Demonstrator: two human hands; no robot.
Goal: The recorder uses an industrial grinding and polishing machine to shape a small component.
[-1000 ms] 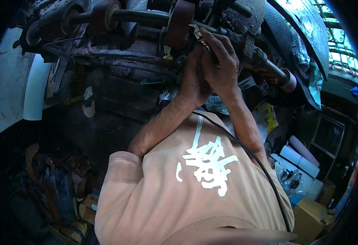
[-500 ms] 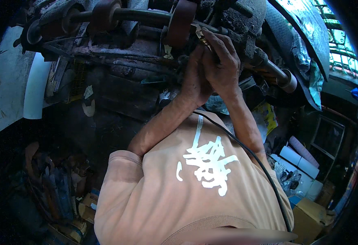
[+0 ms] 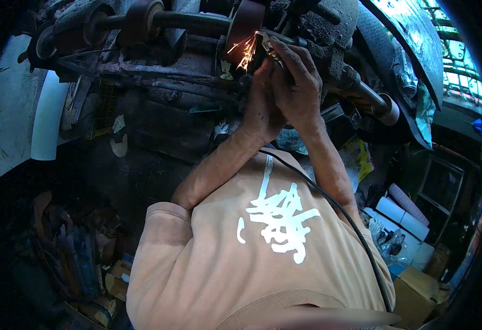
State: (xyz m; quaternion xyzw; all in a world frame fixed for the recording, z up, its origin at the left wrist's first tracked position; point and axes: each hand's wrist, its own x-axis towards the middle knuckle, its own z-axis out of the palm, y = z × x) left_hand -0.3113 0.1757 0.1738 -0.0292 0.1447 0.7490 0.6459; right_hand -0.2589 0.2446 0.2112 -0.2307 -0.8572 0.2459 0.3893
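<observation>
My left hand (image 3: 258,107) and my right hand (image 3: 300,87) are pressed together, both gripping a small metal piece (image 3: 268,48). Its tip rests against the side of a dark reddish grinding wheel (image 3: 244,23) on a horizontal shaft. Orange sparks (image 3: 245,54) fly off where the two touch, just left of my fingers. The fingers hide most of the piece.
A second wheel (image 3: 141,19) sits further left on the same shaft, above a grimy machine body (image 3: 158,121). A white pipe (image 3: 45,115) curves at the left. White rolls (image 3: 403,212) and cardboard boxes (image 3: 414,289) lie at the lower right. A black cable (image 3: 334,206) crosses my shirt.
Sparks now shoot from the wheel where the metal piece touches it; none showed before. Both hands stay in nearly the same place.
</observation>
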